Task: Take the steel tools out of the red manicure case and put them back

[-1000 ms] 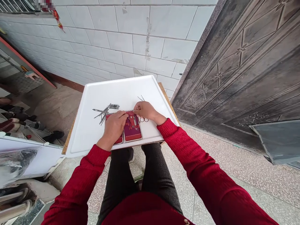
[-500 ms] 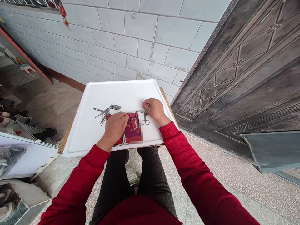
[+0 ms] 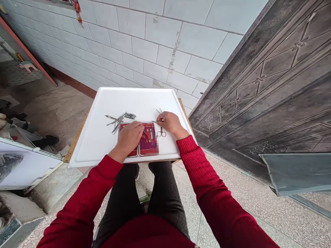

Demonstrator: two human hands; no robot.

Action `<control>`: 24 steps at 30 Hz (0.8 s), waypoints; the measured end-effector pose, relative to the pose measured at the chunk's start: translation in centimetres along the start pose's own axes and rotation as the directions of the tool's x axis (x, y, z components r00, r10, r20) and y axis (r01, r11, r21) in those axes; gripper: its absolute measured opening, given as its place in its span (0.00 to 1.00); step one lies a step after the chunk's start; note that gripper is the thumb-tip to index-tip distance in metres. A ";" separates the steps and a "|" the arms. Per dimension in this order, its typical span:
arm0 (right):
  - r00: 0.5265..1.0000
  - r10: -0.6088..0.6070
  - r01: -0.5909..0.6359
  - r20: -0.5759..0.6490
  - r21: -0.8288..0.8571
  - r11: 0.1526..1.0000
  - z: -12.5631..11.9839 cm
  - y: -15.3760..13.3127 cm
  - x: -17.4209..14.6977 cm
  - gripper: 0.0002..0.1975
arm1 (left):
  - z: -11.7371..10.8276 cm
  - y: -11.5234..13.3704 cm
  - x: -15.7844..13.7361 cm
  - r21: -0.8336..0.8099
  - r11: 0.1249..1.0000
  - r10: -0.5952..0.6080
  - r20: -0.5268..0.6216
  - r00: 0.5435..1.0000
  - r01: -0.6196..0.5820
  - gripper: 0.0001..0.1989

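Note:
An open manicure case (image 3: 148,150), red and purple inside with small tools in its right half, lies at the tray's near edge. My left hand (image 3: 131,137) rests over its left half, fingers bent together against the middle. Just right of the case, my right hand (image 3: 169,123) pinches a small slim metal tool (image 3: 154,121), its tip showing left of the fingers. Small scissors (image 3: 161,132) lie below that hand, partly covered by it. Thin metal prongs (image 3: 159,111) stick out beyond it; their kind I cannot make out.
A white tray (image 3: 88,137) sits on a wooden-edged table. Several slim metal tools (image 3: 117,121) lie heaped left of the case, beside nail clippers (image 3: 130,116). A tiled wall (image 3: 144,51) stands behind, and a dark metal door (image 3: 248,100) is on the right.
My right hand has moved slightly down, its fingertips now at the slim tool beside the case. The thin prongs show farther from the fingertips. My left hand stays on the case.

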State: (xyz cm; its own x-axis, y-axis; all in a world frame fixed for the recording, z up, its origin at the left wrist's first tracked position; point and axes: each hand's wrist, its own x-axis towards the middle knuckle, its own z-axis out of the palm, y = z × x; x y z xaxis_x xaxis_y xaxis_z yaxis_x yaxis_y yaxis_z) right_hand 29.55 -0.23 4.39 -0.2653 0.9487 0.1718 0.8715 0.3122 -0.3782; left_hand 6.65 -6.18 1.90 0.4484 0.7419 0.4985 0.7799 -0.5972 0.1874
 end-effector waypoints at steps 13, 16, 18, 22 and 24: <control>0.994 -0.084 0.103 -0.067 0.365 0.926 0.6 0.2 0.4 0.09 | -0.3 0.2 0.1 0.036 0.999 -0.040 -0.001 0.999 0.040 0.14; 0.996 -0.079 0.089 -0.043 0.526 0.846 0.6 0.0 0.3 0.10 | -0.2 0.2 0.1 0.017 0.997 -0.080 -0.031 0.996 0.080 0.13; 0.996 -0.086 0.072 -0.007 0.627 0.775 0.5 -0.2 0.1 0.12 | -0.1 0.2 0.1 -0.003 0.991 -0.134 -0.070 0.989 0.134 0.14; 0.979 -0.149 -0.013 0.142 0.765 0.643 0.0 -0.6 -0.4 0.20 | -0.2 0.3 0.1 -0.104 0.966 -0.248 -0.115 0.962 0.236 0.17; 0.963 -0.174 -0.062 0.205 0.799 0.598 -0.2 -0.8 -0.5 0.21 | -0.4 0.5 0.1 -0.177 0.951 -0.273 -0.094 0.957 0.254 0.16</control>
State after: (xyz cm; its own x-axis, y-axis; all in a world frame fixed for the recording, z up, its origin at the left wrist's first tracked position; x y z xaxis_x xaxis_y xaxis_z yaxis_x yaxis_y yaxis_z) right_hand 29.05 -1.01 4.77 -0.4920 0.8695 0.0445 0.2078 0.1669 -0.9638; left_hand 6.91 -6.48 2.36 0.1751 0.8450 0.5054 0.7785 -0.4331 0.4543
